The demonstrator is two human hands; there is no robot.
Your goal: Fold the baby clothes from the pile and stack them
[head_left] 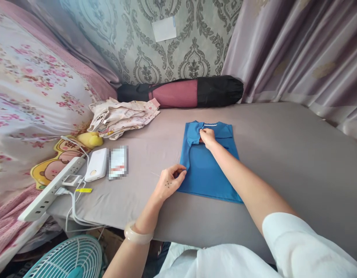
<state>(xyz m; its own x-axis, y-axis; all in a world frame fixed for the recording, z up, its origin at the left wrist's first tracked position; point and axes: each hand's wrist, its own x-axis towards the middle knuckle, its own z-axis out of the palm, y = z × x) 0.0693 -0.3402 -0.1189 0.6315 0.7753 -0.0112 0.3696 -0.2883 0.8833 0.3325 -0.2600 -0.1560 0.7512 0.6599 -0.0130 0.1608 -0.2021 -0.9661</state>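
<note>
A blue T-shirt [208, 170] lies partly folded on the grey sheet [276, 146], collar away from me. My left hand [169, 181] pinches the shirt's left folded edge near the middle. My right hand [207, 138] reaches across and pinches the fabric by the left shoulder, just under the collar. Both hands have their fingers closed on the cloth. A pale bangle [137, 235] sits on my left wrist.
A pile of cream printed clothes [123, 116] lies at the back left, a black and red roll bag [181, 92] against the wall. To the left are a white power bank [96, 164], a power strip [49, 189], a yellow toy [90, 139]. A teal fan [70, 256] stands below.
</note>
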